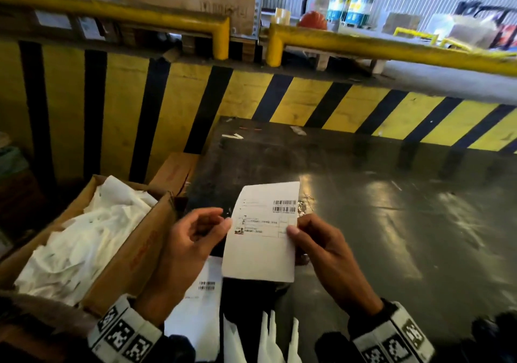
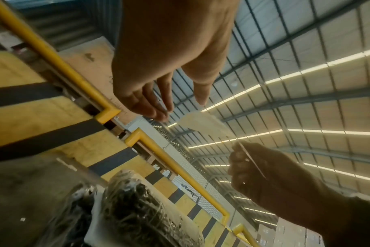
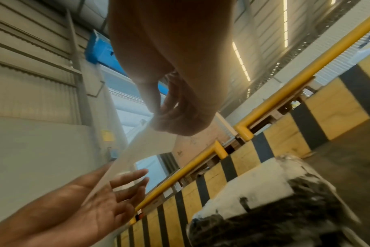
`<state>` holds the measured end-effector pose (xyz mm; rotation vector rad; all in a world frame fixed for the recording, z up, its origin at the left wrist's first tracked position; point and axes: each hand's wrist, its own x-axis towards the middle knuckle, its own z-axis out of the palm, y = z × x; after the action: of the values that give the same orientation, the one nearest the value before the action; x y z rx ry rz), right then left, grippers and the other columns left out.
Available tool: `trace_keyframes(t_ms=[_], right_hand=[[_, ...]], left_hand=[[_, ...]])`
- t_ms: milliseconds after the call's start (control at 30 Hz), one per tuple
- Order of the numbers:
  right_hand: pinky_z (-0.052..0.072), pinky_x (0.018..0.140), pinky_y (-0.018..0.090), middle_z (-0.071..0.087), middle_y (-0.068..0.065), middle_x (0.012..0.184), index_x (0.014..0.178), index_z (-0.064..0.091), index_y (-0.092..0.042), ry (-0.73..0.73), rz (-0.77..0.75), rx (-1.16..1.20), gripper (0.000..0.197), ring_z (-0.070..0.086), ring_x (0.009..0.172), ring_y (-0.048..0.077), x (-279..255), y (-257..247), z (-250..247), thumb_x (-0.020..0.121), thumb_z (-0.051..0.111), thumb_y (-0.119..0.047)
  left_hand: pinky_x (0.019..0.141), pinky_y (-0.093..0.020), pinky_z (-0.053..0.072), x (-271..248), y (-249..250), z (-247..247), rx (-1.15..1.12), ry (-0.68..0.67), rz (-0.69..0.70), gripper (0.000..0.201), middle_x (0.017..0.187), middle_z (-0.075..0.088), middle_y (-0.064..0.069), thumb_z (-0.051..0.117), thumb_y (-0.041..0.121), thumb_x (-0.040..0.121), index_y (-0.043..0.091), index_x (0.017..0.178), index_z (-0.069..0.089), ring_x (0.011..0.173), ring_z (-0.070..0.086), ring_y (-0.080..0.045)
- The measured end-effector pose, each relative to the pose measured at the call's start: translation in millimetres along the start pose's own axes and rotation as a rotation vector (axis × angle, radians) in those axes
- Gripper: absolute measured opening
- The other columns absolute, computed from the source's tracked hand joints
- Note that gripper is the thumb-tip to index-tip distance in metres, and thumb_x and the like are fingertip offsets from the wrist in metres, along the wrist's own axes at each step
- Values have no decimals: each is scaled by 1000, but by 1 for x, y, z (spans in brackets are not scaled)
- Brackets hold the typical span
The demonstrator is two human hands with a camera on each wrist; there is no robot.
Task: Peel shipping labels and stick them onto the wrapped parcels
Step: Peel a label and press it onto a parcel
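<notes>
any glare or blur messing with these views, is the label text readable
Head view: ceiling light glares off the dark table; the label shows barcodes, but its small print is too soft to read. Left wrist view: bright roof strips leave the right hand in shadow. Right wrist view: backlight washes out the label.

Label (image 1: 261, 231) print blurred, parcel (image 1: 251, 292) mostly hidden

White rectangular paper shipping label (image 1: 261, 231), barcodes printed at its 1 o'clock corner, held upright above the dark table. Black parcel wrapped in clear plastic film (image 3: 270, 208) lies beneath, white label on top.
</notes>
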<state>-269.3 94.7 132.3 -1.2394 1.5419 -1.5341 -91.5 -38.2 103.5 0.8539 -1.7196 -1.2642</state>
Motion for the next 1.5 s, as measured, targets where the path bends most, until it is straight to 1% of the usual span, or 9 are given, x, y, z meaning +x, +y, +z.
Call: trace_keyframes(t_ms=[100, 267, 433, 600, 767, 933, 1200, 1367, 1500], right_hand=[[51, 60, 26, 68, 8, 81, 83, 60, 0, -14, 69, -65, 27, 59, 66, 21, -1, 13, -5, 89, 53, -26], [47, 55, 19, 63, 1, 66, 84, 60, 8, 22, 286, -122, 31, 56, 54, 7, 5, 42, -13, 92, 53, -21], [44, 48, 20, 59, -4, 52, 72, 60, -3, 57, 353, -201, 28, 54, 45, 8, 36, 50, -25, 94, 54, -19], [38, 42, 18, 57, -4, 56, 66, 59, -10, 91, 380, -333, 29, 48, 39, 3, 77, 58, -42, 94, 55, -20], [31, 39, 18, 49, -8, 41, 54, 54, -12, 68, 430, -441, 38, 40, 33, 3, 98, 73, -52, 91, 59, -19], [28, 36, 14, 47, -11, 33, 55, 53, -12, 65, 482, -437, 37, 36, 30, 0, 96, 76, -50, 91, 58, -18], [34, 46, 19, 56, 1, 58, 63, 61, -6, 63, 484, -470, 31, 45, 49, 10, 93, 73, -46, 91, 59, -19], [30, 38, 10, 51, -2, 54, 57, 54, -14, 59, 485, -519, 35, 40, 44, 7, 92, 70, -44, 92, 57, -17], [31, 41, 13, 52, -2, 56, 59, 56, -13, 50, 498, -550, 33, 42, 47, 8, 91, 68, -43, 91, 57, -18]], left_hand=[[64, -15, 53, 3, -7, 4, -60, -128, -70, 12, 84, 73, 15, 64, 29, 77, 22, 86, 68, 84, 68, -6], [59, -14, 52, 9, -19, 21, -53, -181, -175, 2, 78, 74, 6, 66, 7, 81, 6, 80, 68, 74, 70, -10], [63, -25, 57, 43, -25, 39, 17, -165, -279, 5, 77, 73, -5, 68, 9, 82, 7, 78, 69, 70, 69, -16], [48, -15, 46, 86, -24, 60, 67, -159, -303, 8, 68, 71, -3, 68, 7, 82, 5, 74, 69, 48, 60, -1], [42, -19, 43, 103, -37, 71, 132, -195, -365, 11, 66, 69, -16, 68, 4, 81, 1, 70, 67, 36, 52, -9], [45, -23, 44, 107, -42, 74, 185, -219, -400, 12, 67, 70, -13, 69, 5, 80, 2, 68, 65, 37, 54, -11], [34, -12, 34, 109, -34, 76, 277, -254, -410, 15, 62, 65, -4, 67, 6, 81, 2, 66, 65, 33, 52, -5], [33, -15, 34, 110, -32, 76, 318, -268, -415, 15, 59, 66, -6, 66, 7, 79, -3, 68, 66, 34, 53, -9], [33, -17, 33, 111, -30, 76, 357, -298, -427, 21, 55, 65, -3, 66, 9, 79, 3, 60, 62, 34, 53, -10]])
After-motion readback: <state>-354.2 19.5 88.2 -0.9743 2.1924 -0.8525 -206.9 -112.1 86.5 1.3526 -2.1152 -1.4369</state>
